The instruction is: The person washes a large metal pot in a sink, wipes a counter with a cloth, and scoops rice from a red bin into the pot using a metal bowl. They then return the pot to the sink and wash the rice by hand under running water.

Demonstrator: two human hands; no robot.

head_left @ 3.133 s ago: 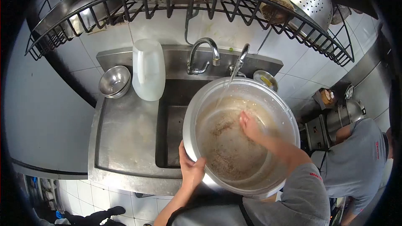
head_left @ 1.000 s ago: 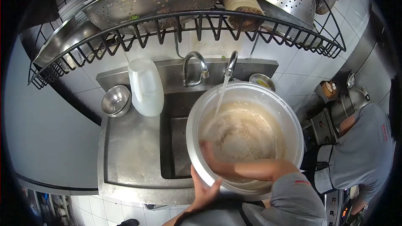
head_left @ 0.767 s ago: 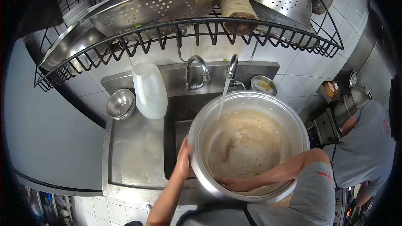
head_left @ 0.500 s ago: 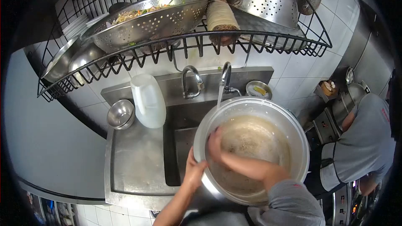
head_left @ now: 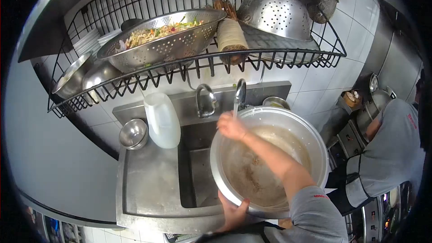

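Note:
A large round metal pot [head_left: 320,146], holding cloudy brownish water [head_left: 270,153] with dark sediment, sits tilted at the right of the sink. My left hand [head_left: 235,212] grips its near-left rim, thumb on top and fingers outside. At the far-left rim, my right hand [head_left: 231,127] is under the stream from the right faucet [head_left: 241,91]. Its fingers look bent and slightly blurred, and I cannot make out whether anything is in them. Water runs down past this hand toward the pot.
A plastic jug [head_left: 163,121] and stacked metal bowls [head_left: 133,134] stand left of the sink basin [head_left: 198,171]. Overhead, a black wire rack [head_left: 202,58] bears a colander [head_left: 166,45] of food scraps, an upturned colander [head_left: 276,15] and a bound brush [head_left: 231,36]. A co-worker [head_left: 391,153] stands at right.
My right hand has risen from inside the pot to the faucet stream. My left hand has slid along the rim toward me. The pot's water has shifted, and the view has tipped slightly upward.

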